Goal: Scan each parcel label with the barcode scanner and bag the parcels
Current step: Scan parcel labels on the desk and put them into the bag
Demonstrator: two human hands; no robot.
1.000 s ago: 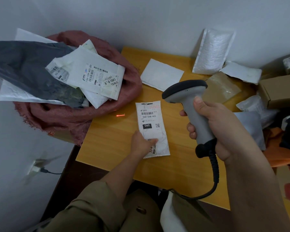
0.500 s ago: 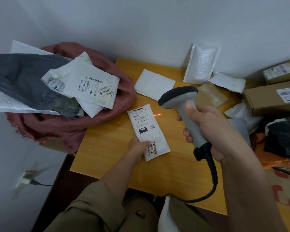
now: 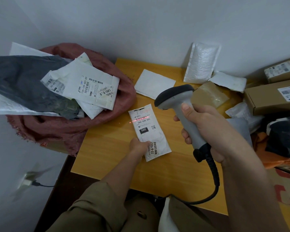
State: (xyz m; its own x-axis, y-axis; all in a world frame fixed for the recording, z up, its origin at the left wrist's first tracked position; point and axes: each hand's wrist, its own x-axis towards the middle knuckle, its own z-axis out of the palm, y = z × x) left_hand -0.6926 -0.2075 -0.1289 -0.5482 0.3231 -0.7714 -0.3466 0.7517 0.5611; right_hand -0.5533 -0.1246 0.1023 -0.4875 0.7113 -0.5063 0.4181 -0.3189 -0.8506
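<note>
Landing my red scan line on the barcode of the small white labelled mailer [image 3: 149, 131] at last, after missing beside it; right hand [image 3: 206, 129] grips the grey handheld scanner [image 3: 179, 104], left hand [image 3: 138, 145] pinches the mailer's near end mid-tabletop [image 3: 107, 156], bagging next

scanner [image 3: 179, 104]: one
hands: two, left [image 3: 138, 146], right [image 3: 206, 131]
sack [image 3: 60, 129]: one
cardboard boxes: two [image 3: 271, 96] [image 3: 281, 71]
parcel being scanned [image 3: 149, 131]: one
white mailers at the table's back: three [image 3: 154, 83] [image 3: 202, 62] [image 3: 228, 81]

Brown boxes [image 3: 274, 96] cut off right
</note>
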